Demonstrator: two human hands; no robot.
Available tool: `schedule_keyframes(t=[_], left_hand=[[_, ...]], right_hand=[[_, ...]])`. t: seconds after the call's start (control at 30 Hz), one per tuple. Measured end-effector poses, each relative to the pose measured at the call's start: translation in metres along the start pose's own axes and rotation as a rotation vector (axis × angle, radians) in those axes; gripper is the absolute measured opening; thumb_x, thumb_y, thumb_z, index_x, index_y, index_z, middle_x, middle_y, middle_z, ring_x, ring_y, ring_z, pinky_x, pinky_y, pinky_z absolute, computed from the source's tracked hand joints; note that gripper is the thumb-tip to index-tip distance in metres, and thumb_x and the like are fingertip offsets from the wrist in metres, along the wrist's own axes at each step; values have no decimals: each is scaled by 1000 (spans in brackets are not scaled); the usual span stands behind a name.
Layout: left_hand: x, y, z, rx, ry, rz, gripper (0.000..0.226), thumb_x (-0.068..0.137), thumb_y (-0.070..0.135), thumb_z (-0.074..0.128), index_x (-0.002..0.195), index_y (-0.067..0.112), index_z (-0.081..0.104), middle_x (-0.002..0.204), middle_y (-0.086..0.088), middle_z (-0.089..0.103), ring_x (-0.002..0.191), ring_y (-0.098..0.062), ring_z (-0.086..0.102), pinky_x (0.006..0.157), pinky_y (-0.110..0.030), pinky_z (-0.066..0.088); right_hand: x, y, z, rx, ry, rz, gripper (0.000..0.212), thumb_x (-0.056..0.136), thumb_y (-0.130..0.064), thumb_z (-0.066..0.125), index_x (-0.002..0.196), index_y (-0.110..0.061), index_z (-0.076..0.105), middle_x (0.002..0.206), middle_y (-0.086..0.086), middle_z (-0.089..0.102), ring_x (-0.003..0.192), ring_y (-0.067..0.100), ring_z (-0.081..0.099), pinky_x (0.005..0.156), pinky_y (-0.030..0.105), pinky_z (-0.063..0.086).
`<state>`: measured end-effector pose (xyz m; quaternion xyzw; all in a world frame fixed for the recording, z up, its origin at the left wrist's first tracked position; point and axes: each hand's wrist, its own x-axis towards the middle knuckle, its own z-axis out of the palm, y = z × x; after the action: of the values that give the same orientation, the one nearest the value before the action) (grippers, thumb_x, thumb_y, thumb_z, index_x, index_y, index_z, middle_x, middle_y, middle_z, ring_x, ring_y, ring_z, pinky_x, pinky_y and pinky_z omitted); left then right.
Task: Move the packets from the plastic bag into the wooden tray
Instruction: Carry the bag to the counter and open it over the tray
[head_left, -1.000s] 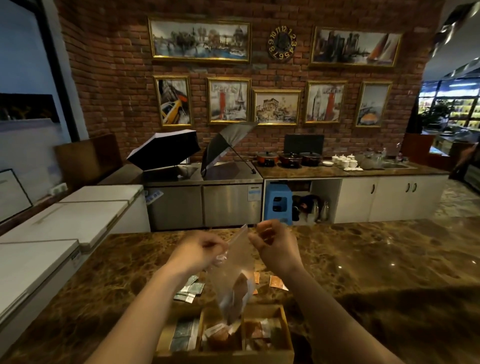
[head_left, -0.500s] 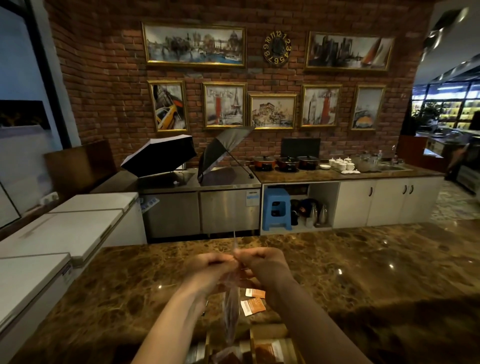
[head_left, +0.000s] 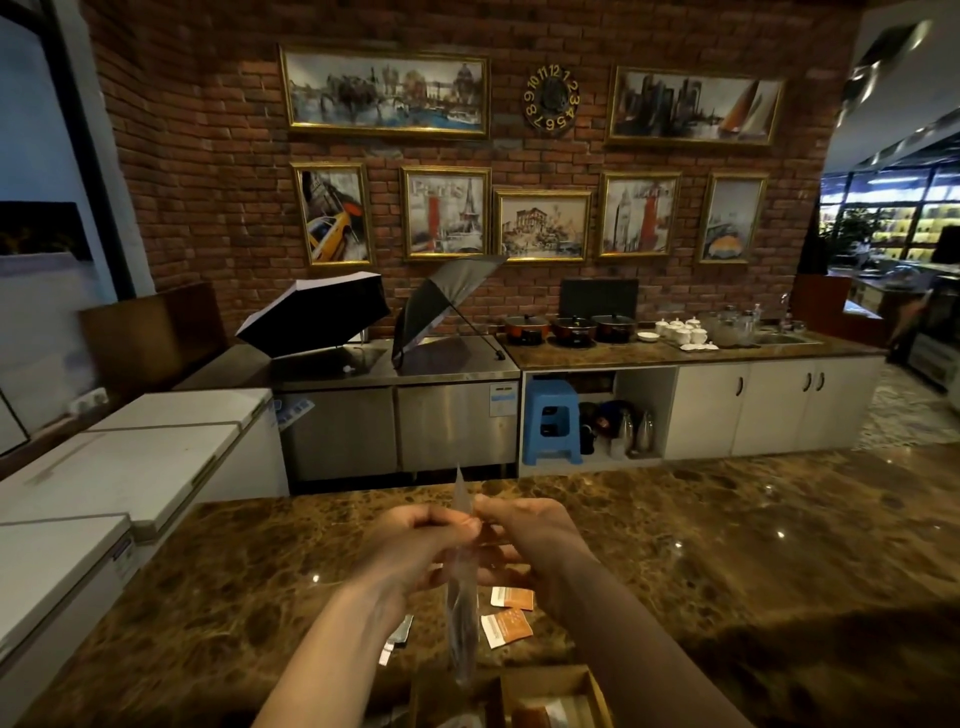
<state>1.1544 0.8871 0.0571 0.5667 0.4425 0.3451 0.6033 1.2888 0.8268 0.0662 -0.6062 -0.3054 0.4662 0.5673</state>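
I hold a clear plastic bag upright above the brown marble counter, its top pinched between both hands. My left hand grips the top from the left and my right hand grips it from the right, fingertips nearly touching. The bag hangs flat and edge-on; I cannot tell what is inside. Below it, at the frame's bottom edge, is the wooden tray, with packets showing in a right compartment. Two orange-and-white packets lie on the counter beyond the tray, and a grey packet lies to the left.
The marble counter stretches wide to the right and left. White chest freezers stand at the left. Across the aisle are steel counters with two open umbrellas, a blue stool and white cabinets.
My hands came together, folding the open bag flat between them. The view tilted up, so the tray slid to the bottom edge.
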Motion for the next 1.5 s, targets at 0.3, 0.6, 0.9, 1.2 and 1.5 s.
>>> schedule_keyframes(t=[0.3,0.6,0.9,1.2,1.5], left_hand=[[2,-3,-2,-21,7,-25,14,75,7,83,87,10,76,87,-6,81,82,-24,78,75,-40,62],[6,-2,-10,-172,-92,-97,42,57,20,86,95,8,73,99,-16,78,98,-34,72,89,-45,56],[16,-5,-23,-212,127,-124,11,77,15,75,81,4,74,66,-6,69,61,-19,59,58,-29,46],[17,-2,-27,297,205,58,5,93,23,64,92,28,64,101,-3,71,96,-25,65,93,-49,54],[3,24,5,87,168,132,8,100,22,56,93,26,54,91,-8,68,84,-25,70,79,-49,62]], right_hand=[[6,1,-5,88,-134,73,21,91,-19,75,105,-4,77,104,18,79,78,24,77,64,34,63],[16,8,-9,137,-195,55,18,94,-14,69,109,-5,75,95,11,81,91,25,78,85,43,63],[9,4,-14,-64,-68,-48,20,104,-16,54,108,-1,67,104,21,77,83,19,74,59,28,57],[17,14,-24,-57,-59,-22,32,105,-25,47,110,0,66,101,14,71,89,24,75,65,32,56],[28,58,-51,118,-34,234,31,106,-26,47,112,-4,67,105,18,73,89,33,67,64,38,59]])
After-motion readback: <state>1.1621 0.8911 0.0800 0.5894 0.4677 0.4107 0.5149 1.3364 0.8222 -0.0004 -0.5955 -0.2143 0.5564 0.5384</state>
